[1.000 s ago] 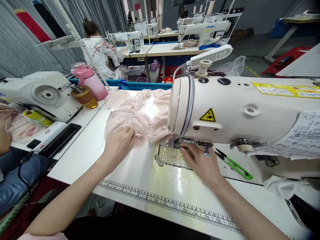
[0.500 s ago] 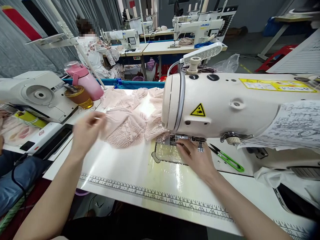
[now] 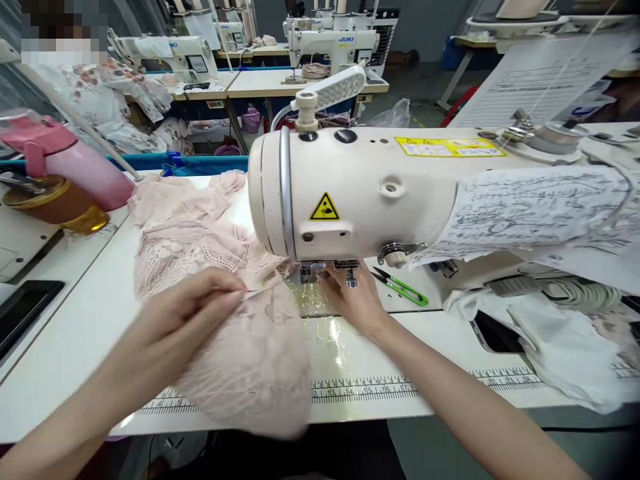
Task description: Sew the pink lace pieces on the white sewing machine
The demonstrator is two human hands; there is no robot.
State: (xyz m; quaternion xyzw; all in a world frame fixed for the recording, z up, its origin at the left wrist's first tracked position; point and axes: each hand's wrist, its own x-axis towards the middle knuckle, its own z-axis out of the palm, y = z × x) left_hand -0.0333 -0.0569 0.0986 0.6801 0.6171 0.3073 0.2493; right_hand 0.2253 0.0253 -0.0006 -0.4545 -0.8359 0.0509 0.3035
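Beyond your white worktable [image 3: 75,320], whose top catches a bright glare, pale sewing tables [image 3: 270,83] with wood-toned edges stand across the room, one bearing a white Juki sewing machine [image 3: 340,45]. A purple plastic basket [image 3: 251,120] shows below them. At your far left hangs a dark grey curtain [image 3: 135,15]; a plain grey wall [image 3: 425,33] closes the back. Rightward, grey floor [image 3: 425,83] runs toward a partly hidden red stool [image 3: 457,107] and a side table [image 3: 465,43] on pale slanted legs.
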